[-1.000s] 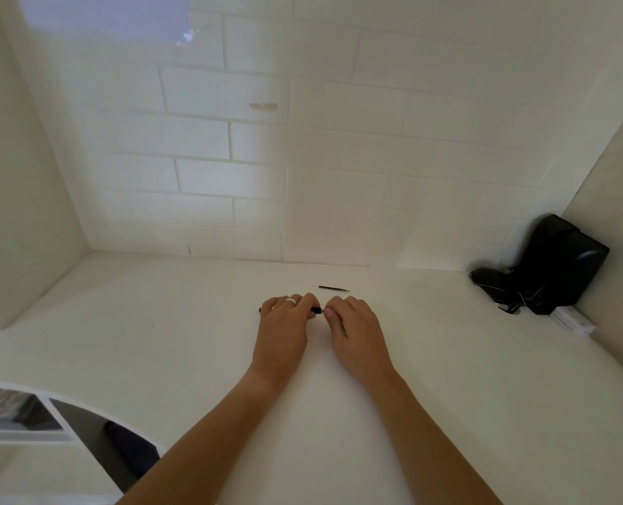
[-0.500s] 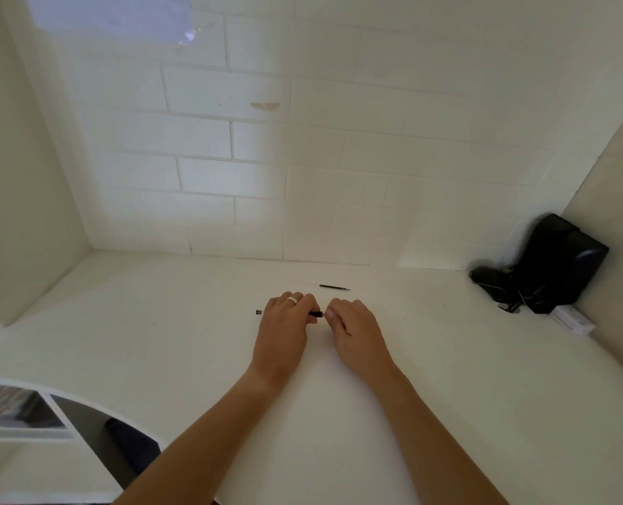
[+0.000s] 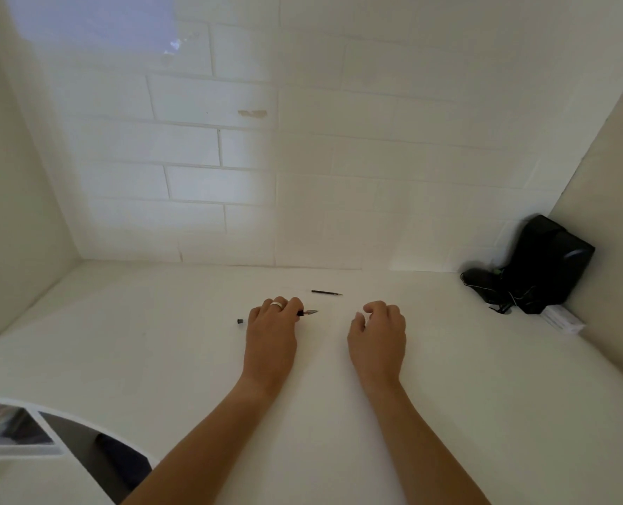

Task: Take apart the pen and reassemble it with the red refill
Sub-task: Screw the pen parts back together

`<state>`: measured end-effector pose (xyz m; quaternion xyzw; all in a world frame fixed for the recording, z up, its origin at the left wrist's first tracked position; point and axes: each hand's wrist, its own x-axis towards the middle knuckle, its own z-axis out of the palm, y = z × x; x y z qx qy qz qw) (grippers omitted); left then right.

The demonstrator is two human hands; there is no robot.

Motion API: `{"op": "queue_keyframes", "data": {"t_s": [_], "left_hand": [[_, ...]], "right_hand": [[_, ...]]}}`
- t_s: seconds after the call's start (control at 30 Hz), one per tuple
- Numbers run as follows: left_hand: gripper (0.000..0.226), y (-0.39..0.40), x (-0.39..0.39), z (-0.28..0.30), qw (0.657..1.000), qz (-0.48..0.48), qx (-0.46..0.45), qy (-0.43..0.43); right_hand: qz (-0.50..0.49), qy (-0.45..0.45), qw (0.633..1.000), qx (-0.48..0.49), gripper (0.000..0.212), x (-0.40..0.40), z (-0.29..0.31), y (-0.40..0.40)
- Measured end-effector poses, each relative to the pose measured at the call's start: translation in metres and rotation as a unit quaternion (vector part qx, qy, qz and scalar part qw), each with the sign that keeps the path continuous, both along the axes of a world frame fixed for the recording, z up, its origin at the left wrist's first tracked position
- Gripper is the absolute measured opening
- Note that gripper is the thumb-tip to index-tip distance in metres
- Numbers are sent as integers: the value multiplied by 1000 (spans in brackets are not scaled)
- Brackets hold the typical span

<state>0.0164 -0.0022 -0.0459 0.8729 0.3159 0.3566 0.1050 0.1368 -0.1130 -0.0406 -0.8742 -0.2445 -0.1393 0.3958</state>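
My left hand (image 3: 270, 335) rests on the white table (image 3: 157, 359), closed around a dark pen (image 3: 308, 313). The pen's pointed metal tip sticks out to the right of my fingers, and its dark rear end (image 3: 240, 321) shows to the left of the hand. My right hand (image 3: 377, 335) lies on the table apart from the pen, to the right, with its fingers curled under; I cannot see whether they hold anything. A thin dark refill (image 3: 326, 293) lies on the table just beyond both hands. I cannot make out its colour.
A black bag with cords (image 3: 535, 266) sits in the far right corner, with a small white box (image 3: 563, 320) beside it. White brick wall behind, side walls left and right. The table's curved front edge (image 3: 66, 410) is at lower left.
My right hand has let go of the pen's tip end and moved to the right. The pen's tip now shows beside my left hand, which stays in place.
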Motion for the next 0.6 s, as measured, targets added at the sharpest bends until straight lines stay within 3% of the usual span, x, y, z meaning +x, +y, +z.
{"op": "queue_keyframes", "data": {"t_s": [0.17, 0.4, 0.6], "left_hand": [[29, 2, 0, -2, 1000, -1, 5, 1], [32, 2, 1, -3, 1000, -6, 6, 10], [34, 2, 1, -3, 1000, -9, 4, 13]], "right_hand": [[25, -4, 996, -80, 15, -1, -3, 2], [109, -6, 993, -36, 10, -3, 0, 2], [111, -15, 993, 40, 5, -7, 6, 2]]}}
